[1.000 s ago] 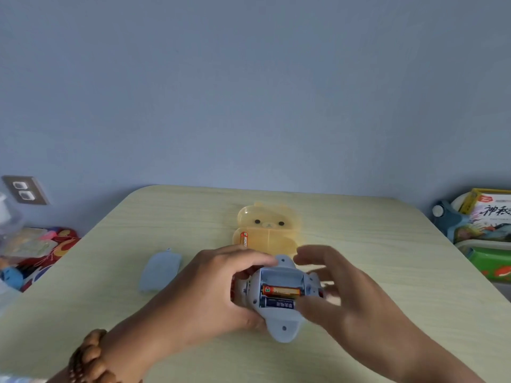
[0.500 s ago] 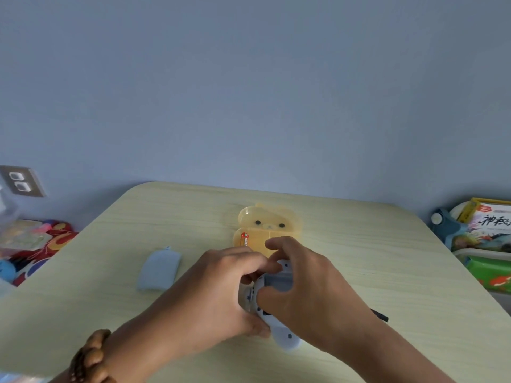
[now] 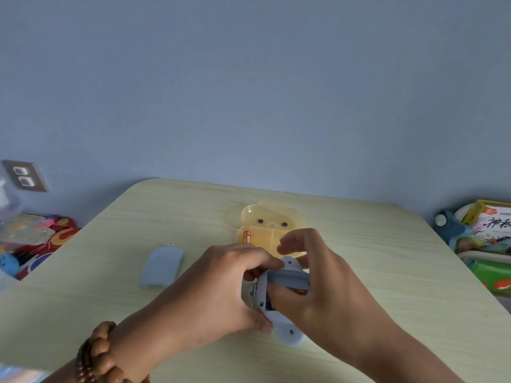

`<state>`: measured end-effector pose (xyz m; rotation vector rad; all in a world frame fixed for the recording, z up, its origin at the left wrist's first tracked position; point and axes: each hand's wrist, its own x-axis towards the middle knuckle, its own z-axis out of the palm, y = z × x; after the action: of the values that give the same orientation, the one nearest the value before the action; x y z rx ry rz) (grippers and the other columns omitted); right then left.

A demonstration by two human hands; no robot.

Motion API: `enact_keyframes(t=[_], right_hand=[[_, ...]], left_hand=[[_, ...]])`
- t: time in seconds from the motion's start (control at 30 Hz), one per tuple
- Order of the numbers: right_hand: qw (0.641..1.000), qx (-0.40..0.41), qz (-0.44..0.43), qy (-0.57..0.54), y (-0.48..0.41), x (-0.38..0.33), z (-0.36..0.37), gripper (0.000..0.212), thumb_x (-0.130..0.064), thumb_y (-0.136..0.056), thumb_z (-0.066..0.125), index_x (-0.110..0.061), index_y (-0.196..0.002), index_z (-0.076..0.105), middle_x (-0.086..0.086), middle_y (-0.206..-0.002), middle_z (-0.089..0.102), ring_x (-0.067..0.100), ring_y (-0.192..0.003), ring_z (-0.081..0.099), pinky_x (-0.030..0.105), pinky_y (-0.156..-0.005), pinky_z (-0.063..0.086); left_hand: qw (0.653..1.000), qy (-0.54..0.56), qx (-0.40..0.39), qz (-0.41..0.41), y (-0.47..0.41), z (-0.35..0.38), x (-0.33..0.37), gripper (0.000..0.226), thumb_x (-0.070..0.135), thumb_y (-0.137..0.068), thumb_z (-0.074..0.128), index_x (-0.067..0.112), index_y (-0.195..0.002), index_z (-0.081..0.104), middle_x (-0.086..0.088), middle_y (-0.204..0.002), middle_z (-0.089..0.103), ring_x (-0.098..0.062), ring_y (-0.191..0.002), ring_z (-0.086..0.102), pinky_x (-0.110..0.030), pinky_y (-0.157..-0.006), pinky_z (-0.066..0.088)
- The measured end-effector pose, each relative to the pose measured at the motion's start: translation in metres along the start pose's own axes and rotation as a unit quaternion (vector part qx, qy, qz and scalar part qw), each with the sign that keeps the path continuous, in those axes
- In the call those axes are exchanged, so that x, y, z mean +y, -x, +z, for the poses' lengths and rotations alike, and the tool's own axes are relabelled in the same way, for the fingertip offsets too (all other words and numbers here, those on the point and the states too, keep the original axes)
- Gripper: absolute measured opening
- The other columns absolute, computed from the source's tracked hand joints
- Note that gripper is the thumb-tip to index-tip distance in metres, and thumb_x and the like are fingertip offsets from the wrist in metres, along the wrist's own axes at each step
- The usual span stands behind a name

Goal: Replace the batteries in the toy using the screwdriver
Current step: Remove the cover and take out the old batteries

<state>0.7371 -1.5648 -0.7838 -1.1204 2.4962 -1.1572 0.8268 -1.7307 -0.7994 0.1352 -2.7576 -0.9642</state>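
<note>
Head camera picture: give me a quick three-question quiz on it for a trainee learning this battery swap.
1. True or false: the cover lies on the table, off the toy.
2. Where is the spare battery? A in the bear case; B on the cover; C on the floor.
3. Fill in: the bracelet is on the ___ wrist.
Key: 1 true; 2 A; 3 left.
</note>
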Motion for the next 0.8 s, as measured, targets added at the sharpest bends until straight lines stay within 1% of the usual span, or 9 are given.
enact_keyframes(t=[0.07, 0.17, 0.23, 0.33, 0.43, 0.5, 0.57, 0.67, 0.8], right_hand=[[0.996, 0.009, -0.049, 0.069, 0.003, 0.001, -0.003, 0.038, -0.049, -0.073, 0.067, -0.045, -0.106, 0.047, -0.03, -0.115, 0.051, -0.001, -0.098, 0.06, 0.018, -0.075, 0.053], [0.985, -0.007, -0.095, 0.146, 0.001, 0.0, -0.007, 0.019, -0.047, -0.078, 0.071, -0.041, -0.096, 0.069, -0.035, -0.127, 0.045, -0.007, -0.113, 0.051, 0.011, -0.083, 0.045], [0.985, -0.027, -0.09, 0.148, -0.003, 0.0, -0.009, 0.014, -0.047, -0.079, 0.073, -0.042, -0.092, 0.076, -0.034, -0.125, 0.048, -0.009, -0.115, 0.048, 0.009, -0.085, 0.043], [0.988, -0.042, -0.079, 0.126, -0.007, 0.001, -0.011, 0.006, -0.043, -0.078, 0.079, -0.04, -0.082, 0.077, -0.033, -0.117, 0.053, -0.01, -0.112, 0.048, 0.007, -0.08, 0.04], [0.998, 0.018, -0.05, 0.025, -0.007, 0.0, -0.017, 0.01, -0.046, -0.077, 0.076, -0.037, -0.081, 0.074, -0.029, -0.104, 0.066, -0.009, -0.095, 0.059, 0.006, -0.072, 0.044], [0.99, 0.092, -0.013, -0.109, -0.01, 0.0, -0.024, 0.011, -0.041, -0.08, 0.076, -0.033, -0.087, 0.073, -0.013, -0.085, 0.075, 0.001, -0.067, 0.067, 0.012, -0.057, 0.048], [0.968, 0.117, 0.023, -0.219, -0.016, 0.004, -0.029, 0.013, -0.029, -0.085, 0.075, -0.029, -0.097, 0.073, 0.003, -0.076, 0.076, 0.011, -0.053, 0.063, 0.021, -0.045, 0.047], [0.949, 0.075, 0.078, -0.297, -0.027, 0.012, -0.032, 0.013, -0.023, -0.083, 0.076, -0.019, -0.095, 0.079, 0.014, -0.081, 0.076, 0.019, -0.056, 0.063, 0.027, -0.051, 0.052], [0.907, -0.009, 0.113, -0.406, -0.036, 0.018, -0.039, 0.056, -0.012, -0.061, 0.084, -0.006, -0.115, 0.07, 0.016, -0.099, 0.079, 0.023, -0.081, 0.077, 0.026, -0.072, 0.062]], left_hand=[[1.0, 0.005, -0.004, -0.005, 0.0, -0.001, 0.0, 0.072, 0.033, -0.051, 0.093, 0.046, -0.117, 0.066, 0.031, -0.105, 0.066, 0.009, -0.099, 0.062, -0.012, -0.077, 0.049], [1.0, 0.004, -0.007, -0.002, 0.0, -0.001, 0.002, 0.066, 0.031, -0.05, 0.094, 0.046, -0.109, 0.068, 0.029, -0.1, 0.066, 0.006, -0.093, 0.062, -0.008, -0.071, 0.044], [1.0, 0.005, -0.007, -0.002, -0.001, -0.001, 0.002, 0.068, 0.03, -0.05, 0.094, 0.047, -0.111, 0.068, 0.027, -0.1, 0.066, 0.005, -0.093, 0.062, -0.007, -0.071, 0.044], [1.0, 0.008, -0.014, -0.001, -0.001, -0.003, 0.004, 0.067, 0.029, -0.049, 0.094, 0.046, -0.109, 0.069, 0.027, -0.098, 0.066, 0.003, -0.09, 0.064, -0.009, -0.068, 0.045], [1.0, 0.013, -0.01, -0.002, 0.0, -0.003, 0.004, 0.064, 0.028, -0.051, 0.095, 0.044, -0.108, 0.069, 0.027, -0.097, 0.067, 0.004, -0.088, 0.064, -0.009, -0.067, 0.047], [1.0, 0.012, -0.007, -0.003, 0.0, -0.004, 0.002, 0.07, 0.03, -0.051, 0.095, 0.045, -0.114, 0.069, 0.031, -0.101, 0.066, 0.007, -0.094, 0.064, -0.007, -0.072, 0.047], [1.0, 0.003, -0.011, 0.002, -0.002, -0.004, 0.0, 0.072, 0.033, -0.052, 0.095, 0.046, -0.116, 0.067, 0.033, -0.105, 0.065, 0.009, -0.097, 0.062, -0.005, -0.075, 0.046], [1.0, 0.003, -0.017, 0.003, -0.002, -0.004, 0.0, 0.071, 0.032, -0.051, 0.093, 0.048, -0.115, 0.067, 0.036, -0.107, 0.063, 0.011, -0.098, 0.061, -0.005, -0.076, 0.046], [1.0, 0.0, -0.021, 0.004, -0.002, -0.005, 0.0, 0.069, 0.03, -0.052, 0.091, 0.049, -0.114, 0.067, 0.033, -0.106, 0.063, 0.009, -0.099, 0.061, -0.005, -0.075, 0.045]])
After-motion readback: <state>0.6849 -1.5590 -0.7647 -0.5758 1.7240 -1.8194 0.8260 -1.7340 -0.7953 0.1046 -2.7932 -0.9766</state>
